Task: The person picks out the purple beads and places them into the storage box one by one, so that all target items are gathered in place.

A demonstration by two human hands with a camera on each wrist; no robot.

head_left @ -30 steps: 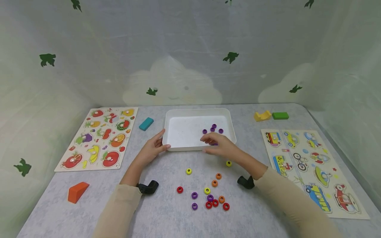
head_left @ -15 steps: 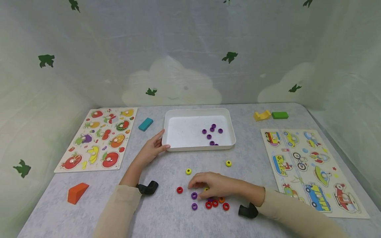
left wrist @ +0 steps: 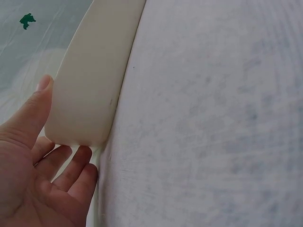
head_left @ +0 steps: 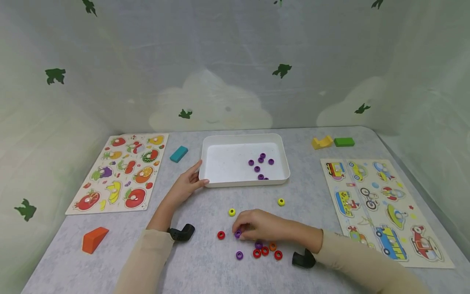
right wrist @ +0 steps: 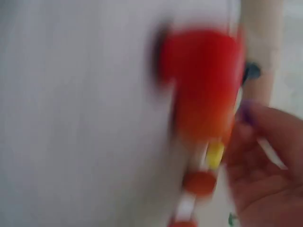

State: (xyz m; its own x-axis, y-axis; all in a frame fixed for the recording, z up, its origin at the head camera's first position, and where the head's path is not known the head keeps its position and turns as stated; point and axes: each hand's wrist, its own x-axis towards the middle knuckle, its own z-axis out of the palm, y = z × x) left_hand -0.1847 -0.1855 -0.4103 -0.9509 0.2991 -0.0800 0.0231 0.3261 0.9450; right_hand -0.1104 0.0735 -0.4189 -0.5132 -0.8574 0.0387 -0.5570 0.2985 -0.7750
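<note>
My right hand point(head_left: 261, 226) pinches a purple bead point(head_left: 238, 234) between thumb and fingertips, low over the table. In the blurred right wrist view that bead point(right wrist: 245, 113) shows as a purple patch at the fingertips. My left hand point(head_left: 182, 190) holds the near left corner of a white tray point(head_left: 220, 163), thumb on one wall and fingers bent against the other, as the left wrist view shows. Several purple beads point(head_left: 257, 169) lie in the tray's right half. Around my right hand are a purple bead point(head_left: 239, 255), red beads point(head_left: 265, 251), an orange bead point(head_left: 272, 246) and a yellow bead point(head_left: 232, 212).
A fruit puzzle board point(head_left: 121, 173) lies at the left and a vehicle puzzle board point(head_left: 382, 212) at the right. Toy blocks stand about: teal point(head_left: 178, 154), orange point(head_left: 94, 240), yellow point(head_left: 322, 142) and green point(head_left: 344, 142). A pale curtain point(head_left: 220, 61) hangs behind the table.
My right hand has come back from over the tray to the loose beads and taken hold of a purple one. My left hand has stayed on the tray corner.
</note>
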